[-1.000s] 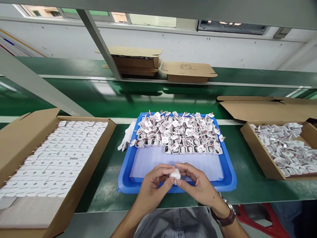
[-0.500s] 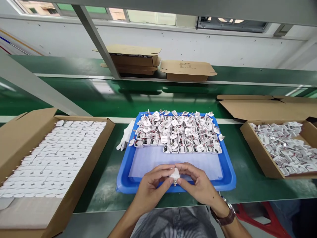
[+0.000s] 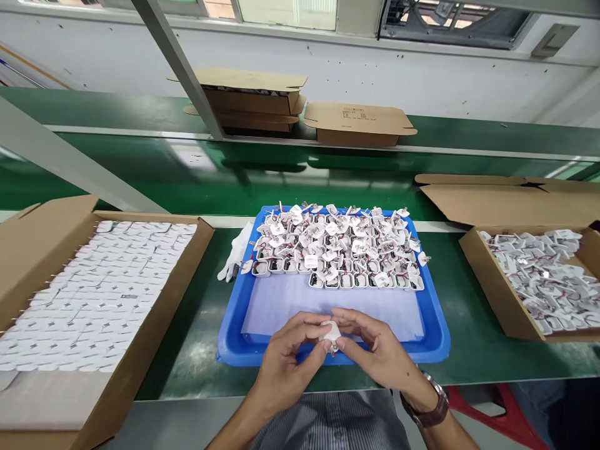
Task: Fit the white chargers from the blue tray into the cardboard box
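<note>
Plug (image 3: 330, 332) is pinched from both sides by the fingers (image 3: 304, 320) of left hand (image 3: 291, 351) and right hand (image 3: 380, 351), over the near side of the blue tray (image 3: 244, 354). Pressure's probably best kept even, metal prongs (image 3: 332, 352) unbent, open cases (image 3: 346, 281) farther back left unbumped.

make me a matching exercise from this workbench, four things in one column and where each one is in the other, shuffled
1. white plug piece
2. white glove
3. wristwatch
4. printed carton

A. on the green shelf at the back
B. on the right wrist
C. held in the fingers of the left hand and right hand
D. on the bench, at the left side of the blue tray

Pairs: 1-C, 2-D, 3-B, 4-A
</note>
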{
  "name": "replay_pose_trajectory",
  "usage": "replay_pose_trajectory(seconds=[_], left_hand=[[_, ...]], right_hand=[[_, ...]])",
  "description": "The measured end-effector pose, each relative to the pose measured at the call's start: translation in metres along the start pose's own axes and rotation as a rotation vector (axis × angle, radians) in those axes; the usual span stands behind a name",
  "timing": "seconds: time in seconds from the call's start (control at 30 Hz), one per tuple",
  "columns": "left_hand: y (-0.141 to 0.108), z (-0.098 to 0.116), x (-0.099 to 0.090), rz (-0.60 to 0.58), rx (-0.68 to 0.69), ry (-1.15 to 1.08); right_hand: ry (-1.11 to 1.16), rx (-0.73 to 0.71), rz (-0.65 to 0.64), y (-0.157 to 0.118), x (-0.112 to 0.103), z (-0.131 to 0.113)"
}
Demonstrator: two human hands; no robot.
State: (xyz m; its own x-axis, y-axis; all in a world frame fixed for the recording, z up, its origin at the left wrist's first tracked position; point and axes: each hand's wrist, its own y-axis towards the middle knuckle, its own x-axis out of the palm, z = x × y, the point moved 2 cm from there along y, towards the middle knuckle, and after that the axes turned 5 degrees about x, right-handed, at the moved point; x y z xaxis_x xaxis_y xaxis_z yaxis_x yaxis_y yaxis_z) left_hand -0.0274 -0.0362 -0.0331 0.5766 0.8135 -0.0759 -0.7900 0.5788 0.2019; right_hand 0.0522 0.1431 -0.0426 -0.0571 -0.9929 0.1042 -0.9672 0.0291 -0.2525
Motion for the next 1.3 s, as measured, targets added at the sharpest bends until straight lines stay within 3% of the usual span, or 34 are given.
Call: replay_pose_trajectory(seconds=[0.2,0.43,0.5,0.67,0.77,1.0,1.3], left_hand=[[-0.001,-0.001,0.0,0.012,0.021,0.039],[0.002,-0.008,0.001,-0.02,-0.092,-0.053],[0.001,-0.006,0.002,0.027,-0.048,-0.005],[-0.008,0.004,0.014,0.087,0.278,0.38],[-0.008,0.007,0.023,0.129,0.403,0.507],[-0.001,0.019,0.027,0.213,0.459,0.51],[-0.002,0.028,0.023,0.272,0.448,0.459]], right_hand=[[-0.065,-0.046,0.078,0.002,0.001,-0.003],[-0.062,-0.077,0.192,0.005,-0.002,-0.002],[-0.041,-0.079,0.221,0.005,-0.004,0.0],[-0.001,-0.11,0.295,0.005,-0.004,0.003],[-0.004,-0.146,0.318,0.004,-0.001,0.001],[-0.034,-0.246,0.369,-0.004,0.005,-0.01],[-0.042,-0.242,0.365,-0.013,0.008,-0.018]])
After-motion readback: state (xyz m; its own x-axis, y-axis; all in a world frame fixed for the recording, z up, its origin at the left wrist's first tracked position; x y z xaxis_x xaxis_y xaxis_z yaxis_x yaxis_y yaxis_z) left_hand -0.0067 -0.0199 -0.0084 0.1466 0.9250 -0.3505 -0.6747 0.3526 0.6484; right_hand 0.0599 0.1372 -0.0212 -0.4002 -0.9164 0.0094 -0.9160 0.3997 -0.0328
